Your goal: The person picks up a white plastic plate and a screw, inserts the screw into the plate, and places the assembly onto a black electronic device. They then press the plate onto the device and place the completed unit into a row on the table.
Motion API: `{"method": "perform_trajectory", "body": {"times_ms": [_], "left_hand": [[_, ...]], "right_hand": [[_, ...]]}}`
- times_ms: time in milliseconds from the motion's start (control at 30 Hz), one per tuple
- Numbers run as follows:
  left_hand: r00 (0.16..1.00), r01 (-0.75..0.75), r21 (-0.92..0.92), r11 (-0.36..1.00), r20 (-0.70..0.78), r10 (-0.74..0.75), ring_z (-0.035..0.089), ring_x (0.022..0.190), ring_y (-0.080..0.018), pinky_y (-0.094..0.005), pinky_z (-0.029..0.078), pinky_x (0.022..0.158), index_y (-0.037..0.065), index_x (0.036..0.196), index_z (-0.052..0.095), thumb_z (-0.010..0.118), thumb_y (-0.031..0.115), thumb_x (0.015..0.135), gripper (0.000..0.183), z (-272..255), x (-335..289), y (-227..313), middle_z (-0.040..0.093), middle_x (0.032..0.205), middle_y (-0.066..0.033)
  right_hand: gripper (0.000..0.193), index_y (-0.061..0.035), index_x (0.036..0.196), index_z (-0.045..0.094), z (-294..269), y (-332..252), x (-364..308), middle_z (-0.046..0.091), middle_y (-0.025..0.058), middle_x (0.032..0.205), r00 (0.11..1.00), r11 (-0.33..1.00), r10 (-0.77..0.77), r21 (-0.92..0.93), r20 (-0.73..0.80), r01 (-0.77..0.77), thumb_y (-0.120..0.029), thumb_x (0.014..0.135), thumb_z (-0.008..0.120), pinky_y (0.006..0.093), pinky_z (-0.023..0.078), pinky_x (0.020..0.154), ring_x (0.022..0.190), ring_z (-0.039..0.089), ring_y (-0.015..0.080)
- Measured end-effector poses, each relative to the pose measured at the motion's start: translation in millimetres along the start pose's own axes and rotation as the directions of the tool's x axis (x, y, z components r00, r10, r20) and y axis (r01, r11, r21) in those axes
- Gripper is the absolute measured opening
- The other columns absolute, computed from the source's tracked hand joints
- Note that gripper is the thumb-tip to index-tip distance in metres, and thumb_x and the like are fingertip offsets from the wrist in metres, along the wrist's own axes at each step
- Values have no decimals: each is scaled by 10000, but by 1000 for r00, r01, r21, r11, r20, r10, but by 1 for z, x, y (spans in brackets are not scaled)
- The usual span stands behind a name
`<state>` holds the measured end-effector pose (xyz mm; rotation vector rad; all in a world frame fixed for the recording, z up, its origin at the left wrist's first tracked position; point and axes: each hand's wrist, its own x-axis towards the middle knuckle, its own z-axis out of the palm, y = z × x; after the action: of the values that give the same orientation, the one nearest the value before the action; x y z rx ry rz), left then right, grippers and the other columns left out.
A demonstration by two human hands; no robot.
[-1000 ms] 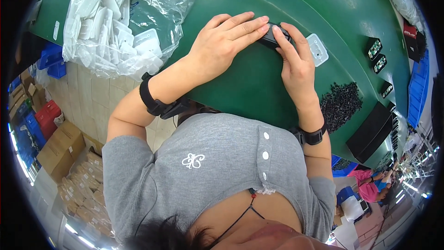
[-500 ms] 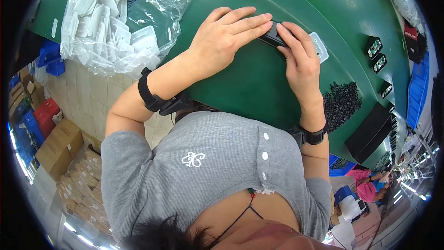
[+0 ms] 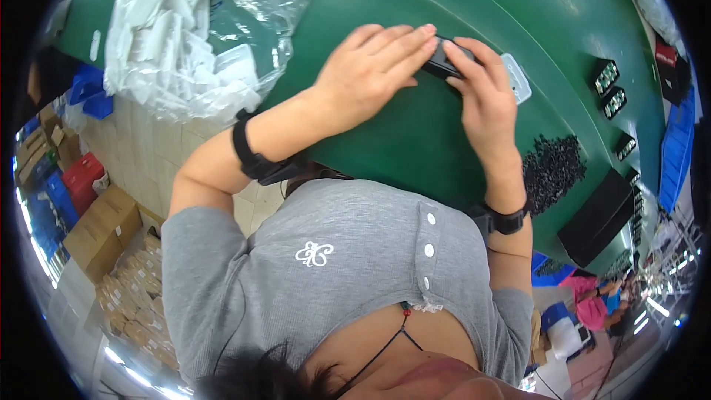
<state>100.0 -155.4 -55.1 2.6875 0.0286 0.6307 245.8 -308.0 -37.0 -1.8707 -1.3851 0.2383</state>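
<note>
Both my hands are at a small black rectangular case (image 3: 442, 64) over the green table (image 3: 355, 150). Straight and close together, the fingers of my left hand (image 3: 376, 72) lie over the case's left end, their tips touching it, with the thumb low beside it. My right hand (image 3: 485, 92) grips the other end between thumb and bent fingers. The fingers cover much of the case. Just past my right hand lies a translucent white plastic cover (image 3: 518, 80). A heap of small black parts (image 3: 553, 172) sits beside my right wrist.
A clear bag (image 3: 185, 81) of white plastic covers lies at the table's left. Several black cases with circuit boards (image 3: 606, 74) line the right side, near a long black box (image 3: 597, 218). Cardboard boxes (image 3: 101, 233) stand on the floor at left. Another person (image 3: 590, 302) sits far right.
My left hand has shifted slightly right and down, and its thumb now shows below the fingers. The right hand keeps its grip on the case. The whole view has shifted a little.
</note>
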Motion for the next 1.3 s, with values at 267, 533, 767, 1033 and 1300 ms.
{"method": "perform_trajectory", "body": {"times_ms": [267, 533, 767, 1033, 1300], "left_hand": [[956, 231, -355, 906, -91, -279, 608, 867, -266, -355, 505, 767, -24, 1090, 616, 727, 204, 781, 400, 0, 16, 4, 631, 1005, -120], [879, 416, -702, 578, 148, -453, 626, 814, -234, -334, 499, 734, 13, 1057, 636, 729, 259, 836, 343, -39, 5, 10, 649, 925, -115], [843, 448, 373, 812, 125, -523, 561, 930, -332, -417, 442, 801, 34, 1002, 592, 689, -1, 747, 275, -135, -70, -67, 603, 931, -132], [752, 490, 239, 838, 370, -545, 548, 883, -278, -379, 416, 780, 53, 974, 560, 713, -34, 693, 332, -142, -70, -84, 571, 872, -78], [750, 456, 268, 849, 398, -529, 532, 915, -250, -375, 375, 814, 62, 970, 559, 769, 85, 670, 367, -146, -68, -63, 554, 896, -61]], "right_hand": [[530, 5, 1320, 470, -14, -4, 13, 589, 119, 1193, 923, 663, 376, 673, 82, -330, -23, 846, 704, 316, 442, 982, 1108, 576, 196], [496, 11, 1297, 442, -20, -21, 9, 582, 121, 1189, 911, 598, 408, 773, -67, -211, 22, 859, 673, 313, 448, 968, 1099, 571, 195], [342, 21, 1234, 598, -122, 76, 42, 634, 75, 1146, 885, 886, 417, 310, -207, -345, -34, 899, 635, 273, 443, 945, 1056, 586, 152], [341, -40, 1236, 622, -174, 196, 70, 660, 29, 1093, 879, 885, 458, 32, 131, -465, -108, 903, 629, 255, 439, 909, 1011, 587, 125], [302, 45, 1178, 614, -162, 175, 82, 671, 82, 1044, 831, 826, 553, 90, 56, -556, -85, 906, 615, 292, 486, 836, 931, 608, 149]]}}
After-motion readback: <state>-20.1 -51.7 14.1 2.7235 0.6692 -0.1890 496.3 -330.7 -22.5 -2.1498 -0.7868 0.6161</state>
